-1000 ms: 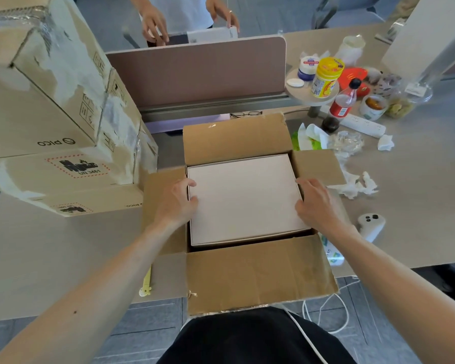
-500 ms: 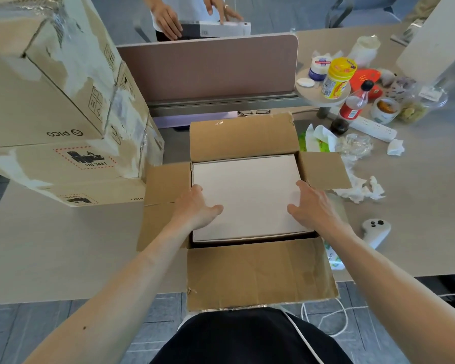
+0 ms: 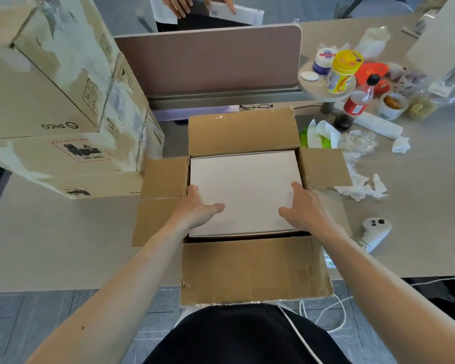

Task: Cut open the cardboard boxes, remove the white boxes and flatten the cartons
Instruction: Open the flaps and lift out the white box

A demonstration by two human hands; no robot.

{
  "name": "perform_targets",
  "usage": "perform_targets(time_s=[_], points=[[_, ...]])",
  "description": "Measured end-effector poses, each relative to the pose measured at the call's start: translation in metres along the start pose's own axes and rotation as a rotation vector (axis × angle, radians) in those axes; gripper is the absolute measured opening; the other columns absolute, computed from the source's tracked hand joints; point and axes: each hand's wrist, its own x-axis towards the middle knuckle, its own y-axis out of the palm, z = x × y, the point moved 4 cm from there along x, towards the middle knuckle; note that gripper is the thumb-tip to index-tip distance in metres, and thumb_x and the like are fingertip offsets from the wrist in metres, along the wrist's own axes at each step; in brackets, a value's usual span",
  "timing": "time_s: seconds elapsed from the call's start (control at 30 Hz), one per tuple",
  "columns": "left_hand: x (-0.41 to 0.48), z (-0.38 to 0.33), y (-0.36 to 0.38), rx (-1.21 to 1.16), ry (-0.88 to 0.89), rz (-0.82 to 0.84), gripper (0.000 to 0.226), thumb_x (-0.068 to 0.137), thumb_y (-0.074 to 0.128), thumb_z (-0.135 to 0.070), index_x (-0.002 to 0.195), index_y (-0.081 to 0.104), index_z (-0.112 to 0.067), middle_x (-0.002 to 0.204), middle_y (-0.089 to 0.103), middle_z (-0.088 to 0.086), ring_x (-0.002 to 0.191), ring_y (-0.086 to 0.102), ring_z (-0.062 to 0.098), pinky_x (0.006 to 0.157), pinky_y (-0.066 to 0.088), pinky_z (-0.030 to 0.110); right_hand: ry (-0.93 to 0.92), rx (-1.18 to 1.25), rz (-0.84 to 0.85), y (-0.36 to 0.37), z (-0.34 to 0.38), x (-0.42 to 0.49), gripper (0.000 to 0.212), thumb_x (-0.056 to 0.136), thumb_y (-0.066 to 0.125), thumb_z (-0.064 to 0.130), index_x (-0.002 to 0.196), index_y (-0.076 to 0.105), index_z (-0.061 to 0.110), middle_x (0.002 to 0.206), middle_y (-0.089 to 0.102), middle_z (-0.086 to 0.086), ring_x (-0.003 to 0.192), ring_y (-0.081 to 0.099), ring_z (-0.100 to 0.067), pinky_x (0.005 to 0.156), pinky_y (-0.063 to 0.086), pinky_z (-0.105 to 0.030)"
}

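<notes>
White box [image 3: 244, 187] flat in carton [image 3: 252, 269], long axis left-right; left hand [image 3: 197, 210], right hand [image 3: 305, 210] atop, grips released.

Left hand [image 3: 197, 208], right hand [image 3: 305, 208] on white box [image 3: 244, 185] inside carton [image 3: 252, 269].

**Fig. Printed markings on the stacked cartons at left.**
The upper carton [image 3: 24, 101] carries the brand "PICO" with a ring logo, seen upside down, and handling pictograms on its side face. The middle carton [image 3: 37, 156] bears a red dashed-frame label reading "UN 3481". The bottom carton [image 3: 111, 183] shows a similar label, too small to read. Print on the yellow jar [image 3: 342, 72] and the red-labelled bottle [image 3: 356, 102] is illegible.
</notes>
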Motion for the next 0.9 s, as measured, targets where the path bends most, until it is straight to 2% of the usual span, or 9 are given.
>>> perform_targets(time_s=[0.07, 0.13, 0.23, 0.43, 0.53, 0.63, 0.7, 0.8, 0.9], points=[[0.001, -0.002, 0.004, 0.036, 0.026, -0.015, 0.092, 0.083, 0.074, -0.047, 0.153, 0.018, -0.021, 0.154, 0.035, 0.009, 0.139, 0.037, 0.03, 0.105, 0.036, 0.038, -0.022, 0.049, 0.009, 0.002, -0.003, 0.003, 0.068, 0.088, 0.062, 0.026, 0.146, 0.027, 0.017, 0.127, 0.05, -0.014, 0.11, 0.046, -0.03, 0.08, 0.036, -0.035], [0.003, -0.002, 0.006, 0.1, 0.061, -0.03, 0.092, 0.081, 0.073, -0.052, 0.151, 0.02, -0.027, 0.149, 0.04, 0.011, 0.137, 0.036, 0.031, 0.101, 0.038, 0.039, -0.044, 0.085, 0.029, 0.003, -0.008, 0.006, 0.076, 0.09, 0.064, 0.029, 0.151, 0.021, 0.022, 0.137, 0.045, -0.013, 0.123, 0.042, -0.031, 0.089, 0.036, -0.037], [0.003, -0.001, 0.01, 0.141, 0.088, -0.054, 0.095, 0.078, 0.071, -0.06, 0.153, 0.019, -0.033, 0.148, 0.04, 0.011, 0.135, 0.038, 0.031, 0.097, 0.039, 0.037, -0.062, 0.134, 0.042, 0.005, -0.012, 0.012, 0.078, 0.089, 0.066, 0.033, 0.153, 0.021, 0.027, 0.146, 0.039, -0.012, 0.134, 0.035, -0.03, 0.104, 0.034, -0.04], [0.001, -0.003, 0.014, 0.071, 0.082, -0.079, 0.102, 0.072, 0.074, -0.065, 0.155, 0.021, -0.036, 0.152, 0.035, 0.008, 0.141, 0.034, 0.027, 0.109, 0.034, 0.038, -0.061, 0.25, -0.001, 0.009, -0.012, 0.019, 0.084, 0.082, 0.075, 0.039, 0.152, 0.028, 0.032, 0.146, 0.04, -0.01, 0.137, 0.031, -0.029, 0.109, 0.028, -0.037], [0.002, -0.01, 0.01, 0.102, 0.071, -0.075, 0.114, 0.058, 0.064, -0.078, 0.155, 0.021, -0.036, 0.152, 0.04, 0.004, 0.139, 0.039, 0.027, 0.107, 0.038, 0.04, -0.05, 0.249, -0.05, 0.004, -0.014, 0.018, 0.082, 0.081, 0.076, 0.04, 0.15, 0.033, 0.029, 0.146, 0.043, -0.009, 0.137, 0.033, -0.028, 0.109, 0.027, -0.037], [0.0, -0.017, 0.005, 0.124, 0.065, -0.097, 0.115, 0.054, 0.058, -0.081, 0.154, 0.021, -0.038, 0.15, 0.043, 0.003, 0.138, 0.041, 0.027, 0.105, 0.04, 0.04, -0.06, 0.27, -0.077, -0.004, -0.012, 0.017, 0.082, 0.081, 0.077, 0.04, 0.15, 0.034, 0.028, 0.148, 0.043, -0.006, 0.138, 0.031, -0.026, 0.11, 0.026, -0.038], [-0.001, -0.024, -0.002, 0.135, 0.077, -0.117, 0.112, 0.058, 0.059, -0.08, 0.154, 0.023, -0.035, 0.153, 0.043, 0.0, 0.139, 0.04, 0.026, 0.106, 0.04, 0.04, -0.063, 0.299, -0.099, -0.011, -0.011, 0.017, 0.083, 0.079, 0.077, 0.041, 0.15, 0.035, 0.028, 0.148, 0.043, -0.005, 0.138, 0.032, -0.025, 0.112, 0.026, -0.039], [0.001, -0.035, -0.013, 0.125, 0.095, -0.169, 0.092, 0.078, 0.066, -0.066, 0.154, 0.03, -0.031, 0.156, 0.039, -0.006, 0.142, 0.039, 0.021, 0.106, 0.038, 0.036, -0.071, 0.295, -0.134, -0.022, -0.008, 0.015, 0.083, 0.079, 0.076, 0.042, 0.149, 0.036, 0.027, 0.15, 0.043, -0.004, 0.139, 0.035, -0.025, 0.113, 0.028, -0.04], [-0.001, -0.049, -0.02, 0.228, 0.13, -0.232, 0.081, 0.082, 0.059, -0.065, 0.151, 0.032, -0.032, 0.148, 0.048, -0.003, 0.135, 0.045, 0.026, 0.094, 0.041, 0.035, -0.058, 0.276, -0.162, -0.03, -0.005, 0.01, 0.08, 0.081, 0.074, 0.044, 0.149, 0.035, 0.028, 0.149, 0.043, -0.004, 0.139, 0.034, -0.025, 0.111, 0.027, -0.038]])
